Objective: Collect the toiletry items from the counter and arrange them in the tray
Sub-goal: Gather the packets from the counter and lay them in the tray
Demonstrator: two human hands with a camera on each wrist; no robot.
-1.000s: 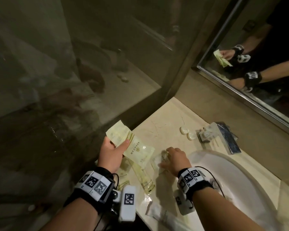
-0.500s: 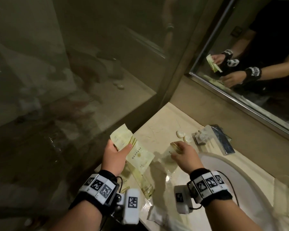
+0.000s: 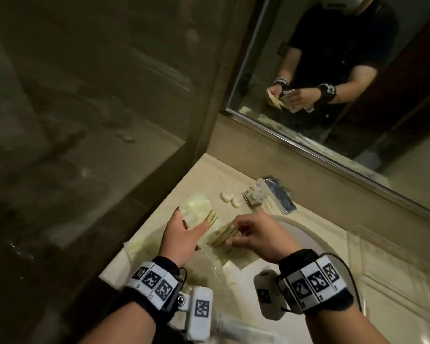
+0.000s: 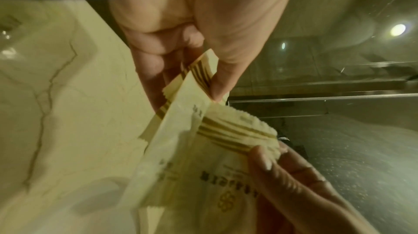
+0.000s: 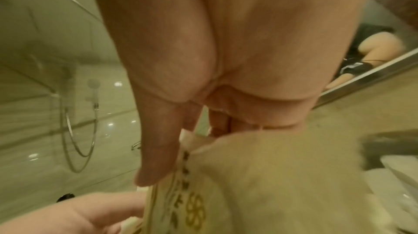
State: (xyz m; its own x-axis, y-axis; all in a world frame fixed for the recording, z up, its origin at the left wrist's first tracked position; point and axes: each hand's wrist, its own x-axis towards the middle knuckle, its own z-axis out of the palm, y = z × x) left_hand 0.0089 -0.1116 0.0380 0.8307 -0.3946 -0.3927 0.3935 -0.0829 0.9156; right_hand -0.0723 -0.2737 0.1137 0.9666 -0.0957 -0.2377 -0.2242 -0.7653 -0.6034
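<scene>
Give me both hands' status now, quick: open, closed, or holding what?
Left hand: holding a stack of cream packets, thumb pinched on top.
Right hand: pinching another striped packet, bringing it next to the left hand's stack.

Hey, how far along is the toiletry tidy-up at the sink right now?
Early. No item can be seen arranged in the tray. In hand: the left hand holds a bunch of packets, and the right hand pinches another packet. Still left on the counter: two small soaps and wrapped items near the mirror.
</scene>
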